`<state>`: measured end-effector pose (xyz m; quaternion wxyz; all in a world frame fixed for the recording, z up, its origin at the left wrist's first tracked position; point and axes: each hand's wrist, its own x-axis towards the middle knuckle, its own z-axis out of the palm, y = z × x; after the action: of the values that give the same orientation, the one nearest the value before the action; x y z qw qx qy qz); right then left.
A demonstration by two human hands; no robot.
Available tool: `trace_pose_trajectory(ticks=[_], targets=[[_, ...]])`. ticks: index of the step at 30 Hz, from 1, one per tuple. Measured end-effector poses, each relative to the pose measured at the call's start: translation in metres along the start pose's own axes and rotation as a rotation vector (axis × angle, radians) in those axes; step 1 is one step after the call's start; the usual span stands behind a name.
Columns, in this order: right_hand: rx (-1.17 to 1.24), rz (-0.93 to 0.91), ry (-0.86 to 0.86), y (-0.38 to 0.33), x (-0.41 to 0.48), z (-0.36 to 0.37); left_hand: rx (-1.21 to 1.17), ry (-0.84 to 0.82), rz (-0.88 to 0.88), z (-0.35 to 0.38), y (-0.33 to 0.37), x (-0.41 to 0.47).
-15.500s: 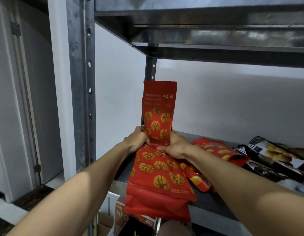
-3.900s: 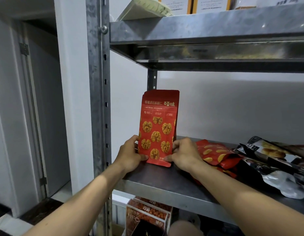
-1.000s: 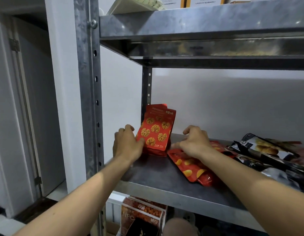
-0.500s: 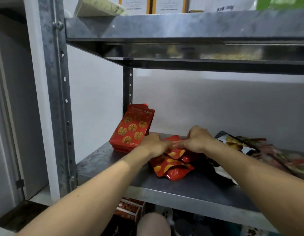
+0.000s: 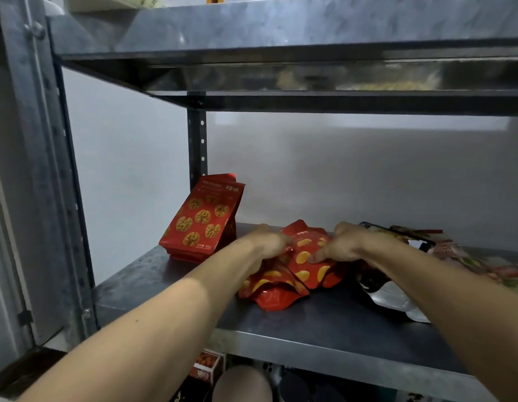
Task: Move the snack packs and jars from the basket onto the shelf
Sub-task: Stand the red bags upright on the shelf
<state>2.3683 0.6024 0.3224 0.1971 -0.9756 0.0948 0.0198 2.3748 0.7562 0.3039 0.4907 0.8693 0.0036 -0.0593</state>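
Head view, looking forward and down along two bare forearms that reach onto a grey metal shelf [image 5: 310, 323].

At the middle of the shelf lies a heap of crumpled red packs [image 5: 305, 266] printed with yellow pieces, overlapping one another, the lowest one bulging toward the front edge. Both hands are on this heap. The left grip [image 5: 269, 242] sits at the heap's left side with its fingers curled down onto the foil; the fingertips are hidden behind the hand, so it seems to be clutching the edge of a pack. The right grip [image 5: 350, 245] is at the heap's right side, thumb pressed on the printed face of the top pack and fingers curled over its far edge, pinching it.

To the left, near the back corner, a small stack of walnut packs [image 5: 202, 221], red with walnut pictures, stands upright and leans back against the rear post [image 5: 197, 140]. It is just beside the left grip and not touching it.

To the right of the heap, under and behind the right forearm, lie dark and silver packs [image 5: 397, 300], flat and overlapping; their print is blurred.

An upper shelf [image 5: 281, 27] spans the top. A front post [image 5: 34, 169] rises at the left. Under the shelf, orange-printed boxes [image 5: 208, 367] show.
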Motion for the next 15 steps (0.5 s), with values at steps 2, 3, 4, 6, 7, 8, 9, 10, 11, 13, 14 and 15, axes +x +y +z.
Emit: trace_pose_trajectory(ticks=[2,3,4,6,7,8,9,10,11,13,14,15], targets=[[-0.008,0.026,0.013,0.006,-0.001,-0.004,0.007,-0.036,0.0,0.005,0.003,0.002],[0.001,0.033,0.027,0.007,-0.001,-0.005,0.009,-0.045,-0.001,0.006,0.005,0.003],[0.016,0.038,0.05,0.007,-0.001,-0.006,0.009,-0.042,0.004,0.006,0.007,0.004],[0.051,0.051,0.105,0.004,-0.002,-0.005,-0.021,-0.022,0.004,0.003,0.009,0.011],[0.076,0.054,0.13,0.003,-0.001,-0.005,-0.037,-0.023,-0.007,0.001,0.009,0.014],[0.111,0.056,0.146,0.001,0.0,-0.005,-0.064,-0.034,-0.019,0.0,0.009,0.017],[0.155,0.055,0.162,0.0,0.002,-0.005,-0.094,-0.043,-0.029,-0.001,0.009,0.018],[0.208,0.047,0.185,-0.001,0.005,-0.006,-0.137,-0.047,-0.032,-0.002,0.008,0.021],[0.264,0.037,0.21,-0.002,0.009,-0.007,-0.184,-0.041,-0.025,-0.003,0.008,0.024],[0.381,0.022,0.26,-0.006,0.017,-0.008,-0.308,0.001,0.019,-0.006,0.009,0.036],[0.444,0.016,0.282,-0.01,0.023,-0.008,-0.367,0.022,0.046,-0.008,0.01,0.042],[0.506,0.01,0.3,-0.014,0.028,-0.007,-0.417,0.031,0.068,-0.011,0.012,0.048]])
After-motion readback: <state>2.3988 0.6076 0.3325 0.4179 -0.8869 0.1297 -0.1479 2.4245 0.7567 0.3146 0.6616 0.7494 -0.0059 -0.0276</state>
